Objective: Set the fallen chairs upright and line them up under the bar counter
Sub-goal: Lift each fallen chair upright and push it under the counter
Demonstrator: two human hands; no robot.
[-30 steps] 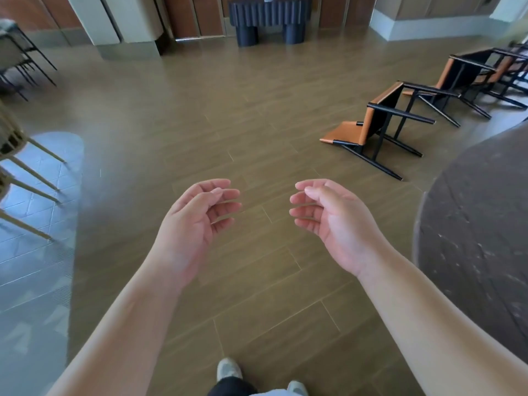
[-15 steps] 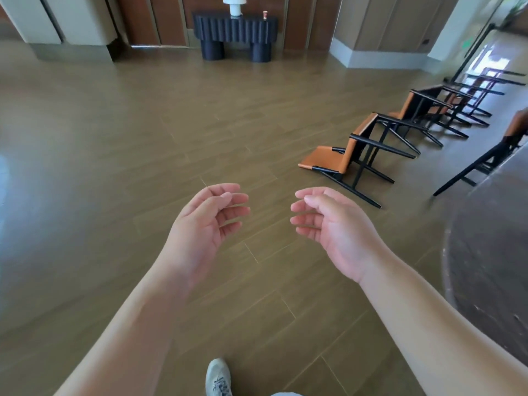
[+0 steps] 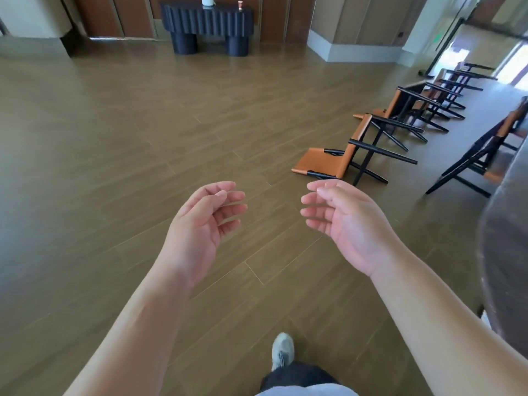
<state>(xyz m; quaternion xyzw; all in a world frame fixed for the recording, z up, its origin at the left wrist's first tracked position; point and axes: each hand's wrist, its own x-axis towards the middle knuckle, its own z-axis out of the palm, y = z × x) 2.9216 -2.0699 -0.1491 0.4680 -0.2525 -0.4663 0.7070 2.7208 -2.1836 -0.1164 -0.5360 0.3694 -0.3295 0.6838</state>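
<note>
Orange seat and black frame on my nearest fallen chair (image 3: 328,164); brown plank floor (image 3: 143,144); ribbed black console (image 3: 207,17).

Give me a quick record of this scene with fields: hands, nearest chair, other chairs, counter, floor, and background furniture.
left hand: open, empty, fingers curled
right hand: open, empty, palm facing inward
nearest fallen chair: orange seat, black frame, lying on its back, legs in the air
other fallen chairs: a row behind it, count unclear
standing chair: at right edge, beside the counter
bar counter: dark curved top, far right
floor: brown wood-look planks
console table: dark, ribbed, against far wall
</note>
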